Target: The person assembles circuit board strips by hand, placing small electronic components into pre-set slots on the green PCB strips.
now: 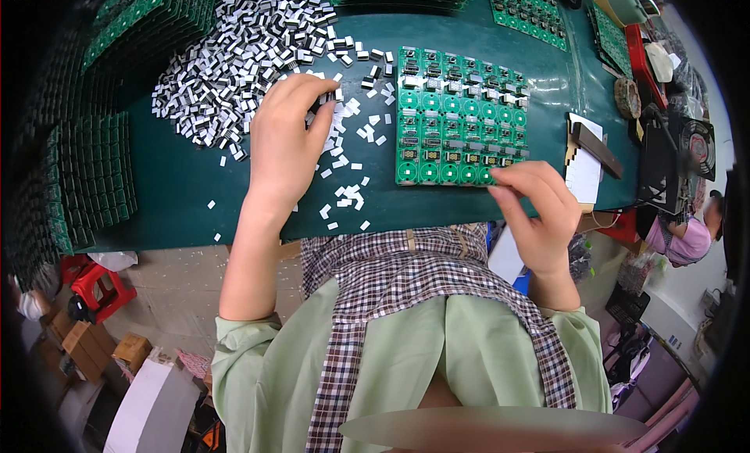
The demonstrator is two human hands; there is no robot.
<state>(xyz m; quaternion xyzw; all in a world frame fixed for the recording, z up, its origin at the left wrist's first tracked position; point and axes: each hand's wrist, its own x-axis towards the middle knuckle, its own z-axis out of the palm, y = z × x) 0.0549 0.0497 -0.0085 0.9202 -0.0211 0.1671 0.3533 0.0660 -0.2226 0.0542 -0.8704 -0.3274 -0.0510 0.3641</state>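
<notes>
A green circuit board panel (461,117) lies on the table in front of me, with rows of small displays, white blocks and round pads. My right hand (539,207) is closed at its near edge, toward the right corner, the index finger over the edge and the thumb below it. To the left, my left hand (289,132) reaches over the border of a large pile of small white-and-black component blocks (242,62). Its thumb and index finger pinch one small component block (333,96). Loose white pieces (349,195) are scattered between the hand and the panel.
Stacks of green circuit boards (90,179) stand at the left and far side of the green table (180,207). A dark bar (596,150) rests on paper at the right, near a red tray (644,66). A red stool (101,289) stands lower left; another person (680,238) sits far right.
</notes>
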